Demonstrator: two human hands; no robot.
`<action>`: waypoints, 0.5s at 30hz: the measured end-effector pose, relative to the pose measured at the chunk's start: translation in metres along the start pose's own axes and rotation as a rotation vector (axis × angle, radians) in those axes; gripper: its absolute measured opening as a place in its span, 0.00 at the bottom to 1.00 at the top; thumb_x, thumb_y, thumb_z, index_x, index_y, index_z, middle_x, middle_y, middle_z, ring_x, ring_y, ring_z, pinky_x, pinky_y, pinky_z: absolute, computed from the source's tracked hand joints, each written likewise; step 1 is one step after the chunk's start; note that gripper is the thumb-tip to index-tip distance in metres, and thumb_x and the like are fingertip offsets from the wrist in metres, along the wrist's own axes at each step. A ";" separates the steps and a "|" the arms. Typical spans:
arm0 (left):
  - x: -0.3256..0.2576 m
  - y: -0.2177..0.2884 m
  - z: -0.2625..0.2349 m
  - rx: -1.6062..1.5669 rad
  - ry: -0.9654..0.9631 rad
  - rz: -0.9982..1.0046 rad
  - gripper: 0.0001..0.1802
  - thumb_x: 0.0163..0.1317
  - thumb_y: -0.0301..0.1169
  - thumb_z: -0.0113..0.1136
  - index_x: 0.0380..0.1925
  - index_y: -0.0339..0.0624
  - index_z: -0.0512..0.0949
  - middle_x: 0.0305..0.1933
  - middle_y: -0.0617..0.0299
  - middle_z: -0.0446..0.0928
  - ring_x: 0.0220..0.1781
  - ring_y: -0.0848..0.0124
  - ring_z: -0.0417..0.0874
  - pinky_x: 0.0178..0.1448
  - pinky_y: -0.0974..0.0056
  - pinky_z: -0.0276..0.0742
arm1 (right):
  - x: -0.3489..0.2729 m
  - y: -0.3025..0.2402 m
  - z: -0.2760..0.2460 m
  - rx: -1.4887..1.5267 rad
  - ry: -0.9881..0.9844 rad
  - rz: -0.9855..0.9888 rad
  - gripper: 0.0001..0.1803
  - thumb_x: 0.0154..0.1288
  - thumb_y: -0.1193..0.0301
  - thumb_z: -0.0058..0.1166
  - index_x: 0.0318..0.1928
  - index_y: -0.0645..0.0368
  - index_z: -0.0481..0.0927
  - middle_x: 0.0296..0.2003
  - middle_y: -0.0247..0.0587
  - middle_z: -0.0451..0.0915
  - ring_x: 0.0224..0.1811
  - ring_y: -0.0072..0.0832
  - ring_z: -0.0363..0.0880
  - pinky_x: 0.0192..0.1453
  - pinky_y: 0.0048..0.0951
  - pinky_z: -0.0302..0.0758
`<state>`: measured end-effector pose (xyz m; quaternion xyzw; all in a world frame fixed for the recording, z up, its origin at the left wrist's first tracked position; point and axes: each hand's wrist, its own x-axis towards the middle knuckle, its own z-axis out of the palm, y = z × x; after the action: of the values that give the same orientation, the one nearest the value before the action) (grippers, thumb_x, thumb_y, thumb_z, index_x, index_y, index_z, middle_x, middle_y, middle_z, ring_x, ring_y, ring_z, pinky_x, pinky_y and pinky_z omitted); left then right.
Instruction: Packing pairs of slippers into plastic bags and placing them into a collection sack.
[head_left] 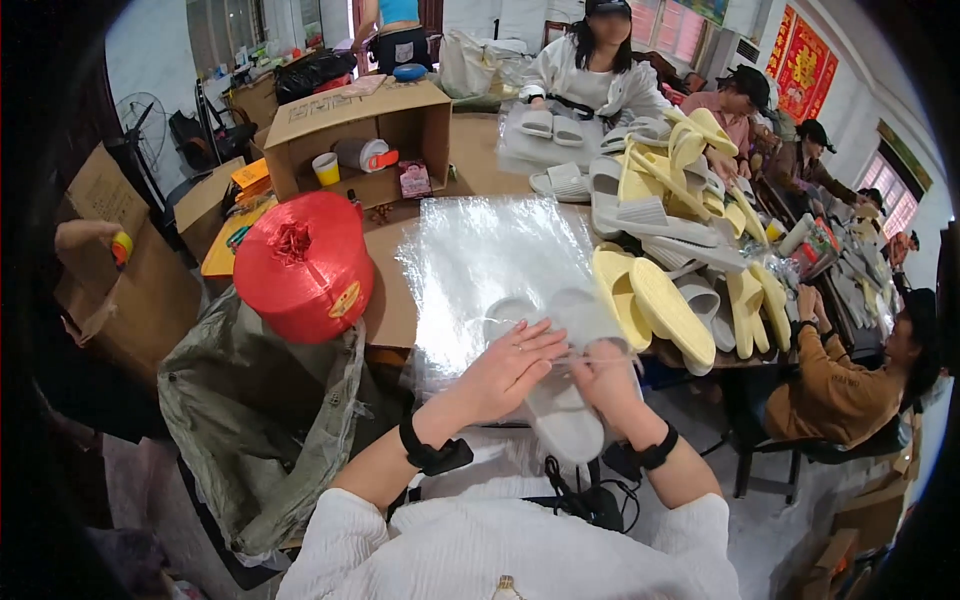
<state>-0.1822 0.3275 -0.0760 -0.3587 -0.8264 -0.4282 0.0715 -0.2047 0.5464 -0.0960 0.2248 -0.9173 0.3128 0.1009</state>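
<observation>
A pair of light grey slippers [570, 430] lies at the table's near edge, their far ends under or inside a clear plastic bag and one sole jutting out toward me. My left hand [515, 370] rests flat on the bag, fingers stretched out and close together. On the other side, my right hand [605, 380] has its fingers curled around the slippers at the bag's mouth; whether it also pinches the film I cannot tell. Beneath them spreads a stack of shiny clear plastic bags [490, 250].
Yellow slippers [655, 305] and grey ones pile up at the right. A red twine roll [303, 265] and an open cardboard box [290, 150] stand at the left, above a green woven sack [260, 430]. Several people work around; one [600, 70] sits across the table.
</observation>
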 end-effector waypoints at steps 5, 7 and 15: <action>-0.005 -0.003 -0.009 -0.002 0.007 0.030 0.21 0.74 0.33 0.42 0.63 0.42 0.73 0.72 0.57 0.67 0.77 0.54 0.58 0.79 0.48 0.46 | 0.016 0.012 0.027 -0.094 0.001 0.174 0.14 0.59 0.63 0.59 0.33 0.65 0.79 0.34 0.59 0.79 0.40 0.55 0.78 0.45 0.48 0.75; -0.004 0.003 -0.012 0.000 -0.022 0.039 0.21 0.74 0.33 0.42 0.63 0.42 0.73 0.71 0.57 0.67 0.77 0.54 0.58 0.79 0.48 0.47 | 0.022 0.016 0.032 -0.036 -0.127 0.060 0.15 0.59 0.64 0.60 0.38 0.64 0.77 0.38 0.58 0.78 0.41 0.55 0.77 0.44 0.46 0.75; -0.005 0.018 -0.004 -0.137 -0.077 0.122 0.20 0.72 0.30 0.45 0.60 0.38 0.74 0.67 0.55 0.71 0.76 0.53 0.60 0.78 0.50 0.51 | 0.096 0.005 0.063 -0.059 0.079 0.094 0.17 0.65 0.62 0.56 0.32 0.67 0.76 0.31 0.59 0.78 0.37 0.55 0.78 0.43 0.48 0.75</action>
<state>-0.1668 0.3289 -0.0640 -0.4287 -0.7739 -0.4644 0.0412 -0.2938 0.4774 -0.1163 0.1656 -0.9310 0.2987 0.1290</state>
